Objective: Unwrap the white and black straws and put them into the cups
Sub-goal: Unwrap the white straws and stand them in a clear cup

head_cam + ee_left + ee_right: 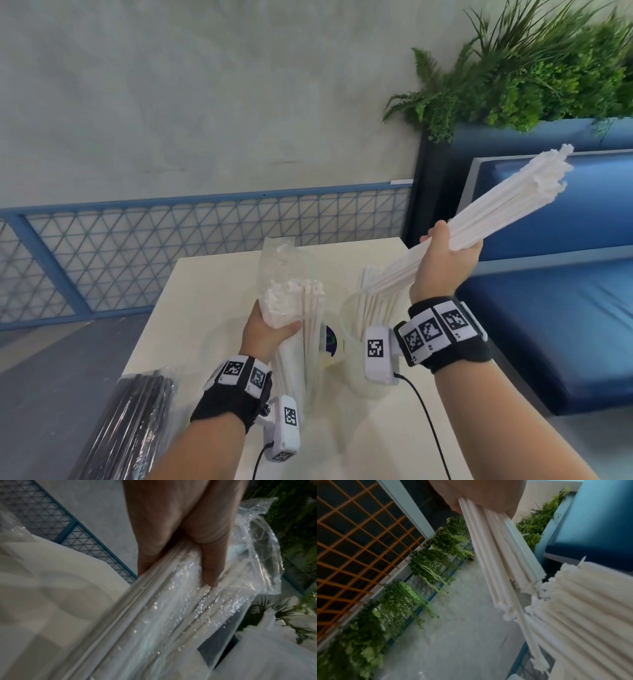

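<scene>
My right hand [445, 255] grips a thick bundle of white straws [507, 205], tilted up to the right, its lower ends over a clear cup [356, 359] that holds more white straws. The same bundle [501, 550] runs down from my palm in the right wrist view. My left hand [270, 329] holds an opened clear plastic bag [277, 260] upright above the table, with white straws [308, 308] still inside; its thumb presses the crinkled bag [171, 615] in the left wrist view. A wrapped pack of black straws [133, 425] lies at the table's near left edge.
The cream table [212, 308] stands by a blue mesh railing [137, 246]. A blue padded bench [555, 325] is on the right, with green plants [534, 68] behind it. A small round dark label [330, 339] shows between the bag and the cup.
</scene>
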Motion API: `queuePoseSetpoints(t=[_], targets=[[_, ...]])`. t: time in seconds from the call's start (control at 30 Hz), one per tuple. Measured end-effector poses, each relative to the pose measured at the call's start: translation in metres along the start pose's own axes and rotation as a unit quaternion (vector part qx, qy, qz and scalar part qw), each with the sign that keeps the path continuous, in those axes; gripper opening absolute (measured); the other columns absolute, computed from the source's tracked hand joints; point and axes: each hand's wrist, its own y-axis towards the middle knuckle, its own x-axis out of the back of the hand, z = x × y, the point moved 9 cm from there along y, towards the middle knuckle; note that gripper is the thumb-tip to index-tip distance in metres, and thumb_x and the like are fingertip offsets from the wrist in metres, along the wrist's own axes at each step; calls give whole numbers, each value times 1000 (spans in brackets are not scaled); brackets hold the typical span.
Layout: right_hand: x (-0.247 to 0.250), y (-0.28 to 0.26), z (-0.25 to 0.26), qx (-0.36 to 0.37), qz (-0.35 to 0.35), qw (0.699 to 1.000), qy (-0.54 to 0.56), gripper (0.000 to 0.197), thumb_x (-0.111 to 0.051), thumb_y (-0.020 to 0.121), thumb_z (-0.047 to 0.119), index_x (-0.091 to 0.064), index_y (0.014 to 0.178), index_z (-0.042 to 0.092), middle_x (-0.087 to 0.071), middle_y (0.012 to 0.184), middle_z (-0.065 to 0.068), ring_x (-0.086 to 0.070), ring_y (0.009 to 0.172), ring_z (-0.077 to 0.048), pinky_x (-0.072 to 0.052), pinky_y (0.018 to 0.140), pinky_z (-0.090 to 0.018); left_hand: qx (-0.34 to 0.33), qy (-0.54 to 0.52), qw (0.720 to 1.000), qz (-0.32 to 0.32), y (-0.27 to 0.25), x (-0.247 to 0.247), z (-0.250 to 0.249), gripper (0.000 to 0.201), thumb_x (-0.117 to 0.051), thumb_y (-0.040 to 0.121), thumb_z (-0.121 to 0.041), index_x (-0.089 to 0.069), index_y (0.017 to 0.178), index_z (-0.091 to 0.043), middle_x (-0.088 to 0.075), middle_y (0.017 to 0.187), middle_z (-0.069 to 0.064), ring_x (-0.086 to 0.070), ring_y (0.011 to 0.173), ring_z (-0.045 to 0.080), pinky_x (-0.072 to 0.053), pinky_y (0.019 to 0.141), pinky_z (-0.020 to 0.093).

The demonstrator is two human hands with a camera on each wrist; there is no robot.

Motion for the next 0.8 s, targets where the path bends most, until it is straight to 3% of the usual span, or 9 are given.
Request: queuePoseSetpoints(t=[0.07, 0.17, 0.37, 0.47, 0.53, 0.6, 0.67, 0.8], targets=[[-2, 4, -5, 10, 18, 999, -29, 15, -59, 85, 18, -50, 96, 22, -61, 88, -2, -62, 79, -16, -53, 79, -31, 7, -13, 1000, -8, 1, 2, 2, 87, -84, 34, -40, -52, 114, -25, -64, 115, 2, -60, 109, 23, -47, 100, 47], [-14, -6, -32, 13, 109, 984, -138, 27, -60, 86, 18, -51, 110, 11, -63, 101, -13, -62, 91, -25, -51, 81, -36, 6, -14, 1000, 10, -1, -4, 0, 76, -86, 45, -28, -53, 114, -26, -65, 113, 1, -61, 108, 22, -47, 99, 47], [-17, -43, -87, -17, 225, 937, -266, 20, -65, 83, 23, -52, 97, 18, -57, 88, -1, -58, 88, -25, -41, 71, -29, -10, -24, 998, 49, -7, -21, -6, 83, -86, 38, -40, -55, 114, -28, -66, 115, -1, -61, 110, 19, -47, 101, 46], [-19, -47, -87, -13, 249, 917, -311, 41, -64, 85, 25, -49, 120, 11, -53, 105, -2, -53, 107, -26, -36, 81, -27, -12, -27, 998, 50, -7, -21, -4, 83, -86, 38, -39, -55, 114, -27, -67, 114, 0, -62, 109, 19, -47, 100, 46], [-17, -48, -90, -29, 263, 905, -333, 57, -61, 88, 25, -36, 138, 10, -49, 128, -9, -44, 125, -27, -34, 93, -26, -12, -30, 998, 50, -6, -20, -4, 84, -86, 38, -38, -56, 115, -25, -67, 113, 0, -63, 108, 19, -47, 100, 47], [-15, -50, -97, -50, 285, 889, -355, 66, -59, 89, 26, -25, 145, 9, -35, 148, -9, -33, 136, -25, -29, 106, -30, -10, -33, 998, 53, -5, -20, -3, 85, -86, 38, -38, -56, 116, -24, -67, 114, 1, -63, 108, 19, -48, 100, 47], [-13, -51, -104, -57, 306, 878, -363, 70, -60, 89, 26, -22, 146, 9, -30, 152, -9, -31, 139, -25, -27, 111, -32, -11, -34, 998, 56, -6, -22, -3, 84, -86, 38, -38, -56, 115, -24, -67, 114, 1, -63, 108, 19, -48, 100, 46], [-9, -49, -108, -59, 315, 879, -354, 70, -62, 87, 26, -25, 144, 12, -40, 145, -10, -40, 131, -27, -36, 107, -35, -10, -31, 997, 65, -7, -26, -3, 83, -87, 39, -36, -57, 115, -23, -68, 113, 2, -63, 107, 18, -48, 100, 46]])
